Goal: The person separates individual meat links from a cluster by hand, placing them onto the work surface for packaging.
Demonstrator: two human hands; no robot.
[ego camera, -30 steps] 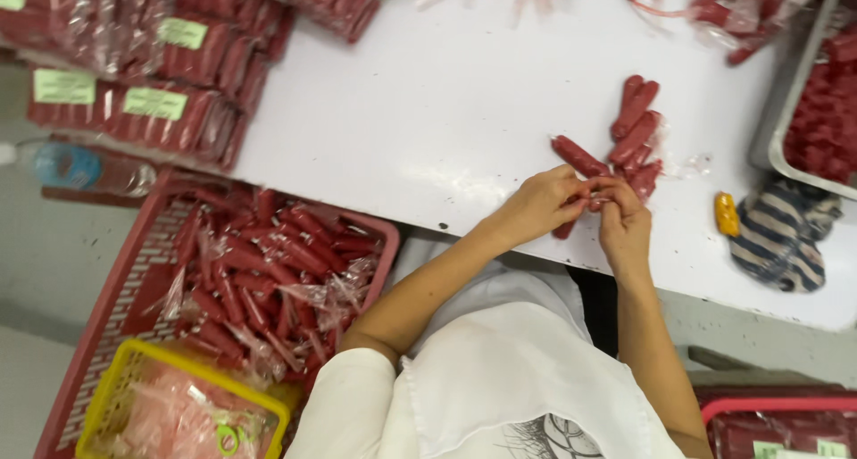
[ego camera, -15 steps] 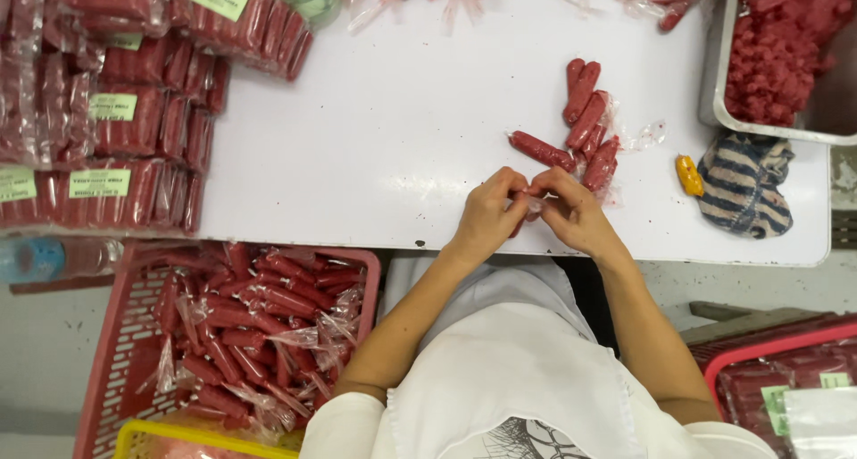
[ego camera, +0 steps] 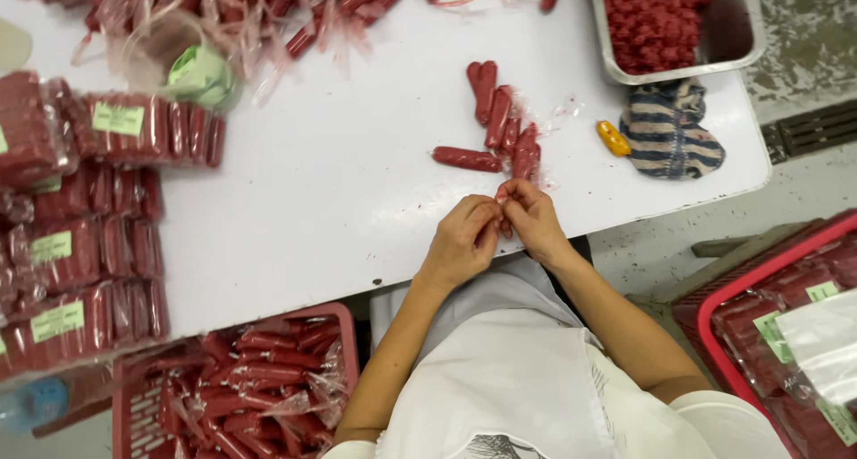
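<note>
striped cloth beside yellow clip, metal tray of red pieces, labelled packs at left, red crate below white table

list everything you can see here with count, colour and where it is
table: one, white, centre
loose sausages: small cluster, red, on the table just beyond the hands
packed sausage trays: several stacks, red with green labels, left edge of table
sausages in clear wrap: a heap, red, top of table
metal tray: one, grey, holding red pieces, top right
striped cloth: one, blue and cream, right of table
small yellow object: one, beside the cloth
red crate: one, full of sausages, lower left
second red crate: one, lower right
left hand: fingers pinched at table edge
right hand: meeting the left hand, what they pinch is too small to tell
</note>
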